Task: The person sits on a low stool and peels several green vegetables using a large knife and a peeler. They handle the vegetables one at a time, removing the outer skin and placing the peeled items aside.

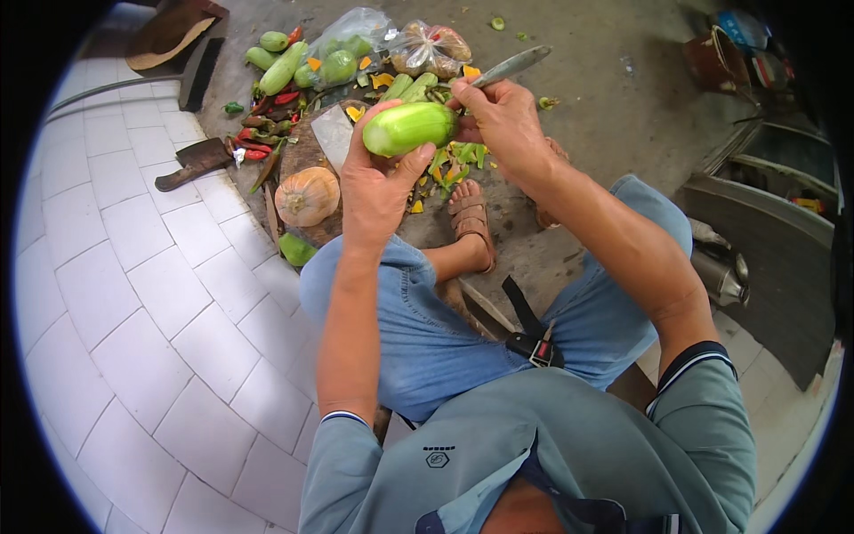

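Observation:
My left hand (380, 180) grips a pale green squash (410, 129), its skin shiny and its blunt end towards me. In my right hand (500, 120), at the squash's far end, is a grey metal hand tool (517, 65). One end of it points up and away to the right; its other end is hidden by my fingers and the squash. Green and orange peelings (457, 163) lie on the ground below. Beside my left hand, a broad metal blade (333, 133) and a ribbed orange pumpkin (307, 195) rest on a round wooden chopping board (300, 150).
At the left, a cleaver (200, 162) lies near red peppers (257, 143) on the tile edge. Whole squashes (283, 67) and plastic bags of produce (343, 57) sit farther off. My sandalled foot (472, 223) is near the peelings. A metal flask (720, 274) lies at right.

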{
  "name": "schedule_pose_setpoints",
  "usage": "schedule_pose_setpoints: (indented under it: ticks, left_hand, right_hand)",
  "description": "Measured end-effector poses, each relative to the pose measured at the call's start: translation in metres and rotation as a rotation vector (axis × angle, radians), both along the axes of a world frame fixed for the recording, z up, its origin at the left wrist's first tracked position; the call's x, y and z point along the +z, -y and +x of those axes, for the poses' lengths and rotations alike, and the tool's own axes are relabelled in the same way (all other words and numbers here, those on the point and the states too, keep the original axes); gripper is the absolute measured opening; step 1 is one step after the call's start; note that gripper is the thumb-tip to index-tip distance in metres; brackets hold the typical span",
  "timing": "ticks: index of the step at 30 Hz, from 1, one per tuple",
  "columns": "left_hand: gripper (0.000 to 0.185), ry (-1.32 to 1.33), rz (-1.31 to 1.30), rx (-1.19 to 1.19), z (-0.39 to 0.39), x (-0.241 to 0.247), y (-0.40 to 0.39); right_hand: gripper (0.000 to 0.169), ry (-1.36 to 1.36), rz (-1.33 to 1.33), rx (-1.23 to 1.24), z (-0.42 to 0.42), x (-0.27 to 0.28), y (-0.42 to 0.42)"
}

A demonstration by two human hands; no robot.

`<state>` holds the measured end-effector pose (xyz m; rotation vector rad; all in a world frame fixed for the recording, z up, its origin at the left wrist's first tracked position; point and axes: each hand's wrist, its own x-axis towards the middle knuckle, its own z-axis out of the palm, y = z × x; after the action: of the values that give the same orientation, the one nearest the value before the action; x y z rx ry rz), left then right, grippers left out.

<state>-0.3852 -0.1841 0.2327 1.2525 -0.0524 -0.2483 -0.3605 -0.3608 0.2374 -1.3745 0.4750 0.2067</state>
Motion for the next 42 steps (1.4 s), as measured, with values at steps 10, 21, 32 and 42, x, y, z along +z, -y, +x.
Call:
schedule_pose_setpoints:
  ticks: [10, 21, 32, 42]
  left_hand:
    - [0.06, -0.427, -0.291, -0.211, 0.001, 0.018, -0.009]
    - [0.05, -0.476, -0.379, -0.254, 0.005, 0.009, -0.013]
    - [0.048, -0.497, -0.301, -0.168, 0.004, 0.011, -0.008]
    - [0.051, -0.507, -0.412, -0.375, -0.002, 0.022, -0.015]
  right_hand:
    - [0.022, 0.289, -0.265, -0.011, -0.003, 0.001, 0.003]
    - [0.024, 0.262, -0.149, 0.079, 0.001, 0.041, 0.028]
    - [0.024, 0.376, -0.066, 0.377, -0.028, 0.046, 0.003]
    - [0.026, 0.291, -0.334, 0.171, 0.018, 0.02, 0.04]
